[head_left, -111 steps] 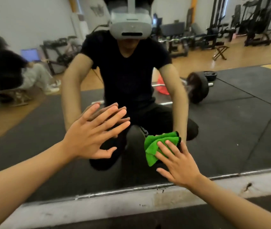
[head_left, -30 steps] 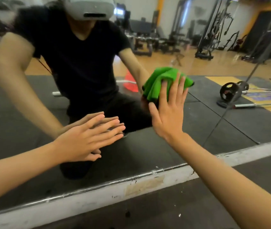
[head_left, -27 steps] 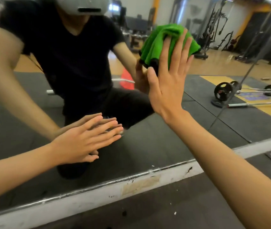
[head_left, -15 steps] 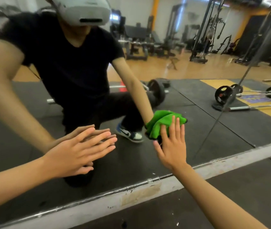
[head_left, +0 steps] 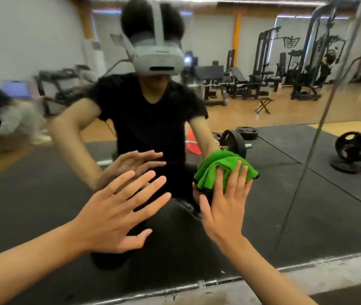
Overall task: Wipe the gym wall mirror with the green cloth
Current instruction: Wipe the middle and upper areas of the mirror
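The right hand point(head_left: 224, 208) is pressing the green cloth point(head_left: 223, 169) flat against the gym wall mirror point(head_left: 307, 216), low on the glass and right of the view's centre. The cloth is bunched into folds, with a dark edge showing at its lower left, and most of it is sticking out above and to the left of the fingertips. The fingers point(head_left: 233, 179) are lying straight and spread over the cloth rather than curling around it, so the grip is apart, holding the cloth only by palm pressure against the glass.

The left hand point(head_left: 118, 216) is sitting to the left of the cloth, well apart from it, with its fingers splayed wide and pointing up and to the right. Its grip is apart and carrying nothing. A gap is showing between this hand and its reflection, so whether it is touching the glass cannot be told.

The mirror is reflecting a crouching person in a black T-shirt point(head_left: 151, 119) wearing a grey headset point(head_left: 157, 59). Behind that figure, the reflection is showing a barbell point(head_left: 233, 143) lying on black floor mats, a second barbell point(head_left: 355, 148) at the right, a wooden floor, and weight machines point(head_left: 302, 69) further back. A metal strip point(head_left: 197, 285) is running along the mirror's bottom edge above a pale ledge.
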### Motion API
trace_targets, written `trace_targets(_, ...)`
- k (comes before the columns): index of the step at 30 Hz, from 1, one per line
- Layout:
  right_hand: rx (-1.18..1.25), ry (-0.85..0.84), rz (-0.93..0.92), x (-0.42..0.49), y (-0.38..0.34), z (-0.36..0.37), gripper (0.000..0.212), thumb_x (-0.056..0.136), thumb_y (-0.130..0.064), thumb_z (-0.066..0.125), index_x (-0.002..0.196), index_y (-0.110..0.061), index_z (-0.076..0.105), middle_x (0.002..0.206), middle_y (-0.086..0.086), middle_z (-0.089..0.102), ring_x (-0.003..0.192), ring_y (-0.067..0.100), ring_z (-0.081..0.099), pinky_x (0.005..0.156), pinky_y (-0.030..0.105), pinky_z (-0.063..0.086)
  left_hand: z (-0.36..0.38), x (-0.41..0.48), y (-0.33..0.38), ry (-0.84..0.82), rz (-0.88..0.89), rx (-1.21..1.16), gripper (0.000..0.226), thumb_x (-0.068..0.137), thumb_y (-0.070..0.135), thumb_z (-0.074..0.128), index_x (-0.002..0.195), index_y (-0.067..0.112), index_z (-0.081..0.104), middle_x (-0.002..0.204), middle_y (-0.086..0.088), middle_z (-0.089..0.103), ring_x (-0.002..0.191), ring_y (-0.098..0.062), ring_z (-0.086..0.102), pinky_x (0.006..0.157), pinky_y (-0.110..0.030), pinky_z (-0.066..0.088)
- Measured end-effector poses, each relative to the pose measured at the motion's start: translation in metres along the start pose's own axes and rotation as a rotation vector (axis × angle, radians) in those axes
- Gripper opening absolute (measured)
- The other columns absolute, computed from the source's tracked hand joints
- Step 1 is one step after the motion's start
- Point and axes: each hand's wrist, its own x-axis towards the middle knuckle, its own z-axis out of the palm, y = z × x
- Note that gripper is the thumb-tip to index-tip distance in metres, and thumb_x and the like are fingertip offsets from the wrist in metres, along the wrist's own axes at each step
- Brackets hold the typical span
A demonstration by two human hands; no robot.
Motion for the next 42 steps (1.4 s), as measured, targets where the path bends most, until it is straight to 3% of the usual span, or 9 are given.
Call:
trace_targets(3,-0.01,-0.01,-0.043,-0.005,0.01,0.001,0.077,0.103,-0.053,0.036,0.168,-0.022,0.01,0.175,0.012,-0.011,0.161,0.035,-0.008,0.129,0.052,-0.006,-0.009,0.043,-0.018,0.089,-0.128,0.045,0.088,0.092,0.055,0.055,0.166,0.017,0.027,0.178,-0.01,0.008,0.164,-0.029,0.01,0.132,-0.05,0.007)
trace_targets(6,-0.015,-0.004,-0.094,-0.005,0.021,0.005,0.068,0.107,-0.058,0.021,0.163,-0.02,0.025,0.175,0.011,-0.007,0.162,0.032,-0.007,0.128,0.051,-0.003,-0.027,0.086,-0.053,0.222,-0.345,0.132,0.081,0.1,0.052,0.045,0.169,0.019,0.017,0.176,-0.016,0.007,0.164,-0.029,0.005,0.132,-0.051,0.005)
trace_targets(8,-0.047,0.027,-0.118,-0.005,0.025,0.012,0.068,0.107,-0.059,0.017,0.163,-0.022,0.026,0.175,0.012,-0.003,0.162,0.032,-0.004,0.127,0.053,-0.001,-0.043,0.113,-0.078,0.273,-0.457,0.21,0.079,0.105,0.054,0.037,0.17,0.018,0.011,0.17,-0.025,0.014,0.164,-0.027,0.001,0.132,-0.052,0.003)
trace_targets(13,-0.04,0.032,-0.094,0.008,0.02,0.017,0.059,0.106,-0.058,0.016,0.153,-0.025,0.03,0.175,0.013,0.0,0.162,0.031,0.0,0.128,0.052,-0.001,-0.043,0.15,-0.101,0.14,-0.707,0.28,0.091,0.102,0.064,0.036,0.168,0.005,0.014,0.173,-0.028,0.008,0.163,-0.034,-0.004,0.13,-0.06,0.001)
trace_targets(18,0.092,-0.023,-0.16,0.023,0.017,-0.001,0.062,0.106,-0.057,0.02,0.15,-0.021,0.042,0.175,0.011,-0.003,0.152,0.032,0.018,0.121,0.053,0.01,-0.032,0.15,-0.1,0.159,-0.71,0.333,0.088,0.1,0.058,0.038,0.166,0.003,0.021,0.169,-0.032,0.019,0.16,-0.047,0.013,0.127,-0.067,0.013)
trace_targets(22,0.189,-0.041,-0.204,0.073,0.006,-0.034,0.074,0.095,-0.055,0.043,0.158,-0.016,0.033,0.175,0.009,-0.008,0.16,0.03,0.005,0.124,0.055,0.006,-0.034,0.152,-0.098,0.155,-0.719,0.352,0.086,0.1,0.056,0.039,0.165,0.002,0.024,0.168,-0.035,0.021,0.158,-0.048,0.015,0.129,-0.064,0.012)
trace_targets(25,0.187,-0.024,-0.235,0.113,-0.001,-0.051,0.076,0.1,-0.055,0.041,0.163,-0.019,0.02,0.174,0.009,-0.006,0.162,0.028,-0.007,0.128,0.053,-0.003,-0.036,0.152,-0.098,0.148,-0.714,0.343,0.085,0.102,0.058,0.037,0.164,0.0,0.027,0.168,-0.034,0.021,0.158,-0.048,0.016,0.128,-0.064,0.012)
trace_targets(33,0.09,-0.018,-0.268,0.124,0.003,-0.055,0.078,0.103,-0.055,0.042,0.166,-0.018,0.017,0.174,0.012,-0.002,0.162,0.031,-0.003,0.129,0.055,0.001,-0.036,0.151,-0.098,0.186,-0.699,0.336,0.085,0.104,0.063,0.03,0.166,0.004,0.025,0.17,-0.03,0.019,0.16,-0.046,0.014,0.129,-0.064,0.012)
trace_targets(42,0.043,-0.033,-0.239,0.135,-0.004,-0.068,0.072,0.105,-0.054,0.037,0.166,-0.02,0.017,0.175,0.011,0.0,0.162,0.03,-0.003,0.129,0.056,0.002,-0.034,0.147,-0.097,0.196,-0.687,0.3,0.088,0.1,0.055,0.05,0.168,0.008,0.021,0.173,-0.024,0.015,0.16,-0.042,0.013,0.129,-0.064,0.011)
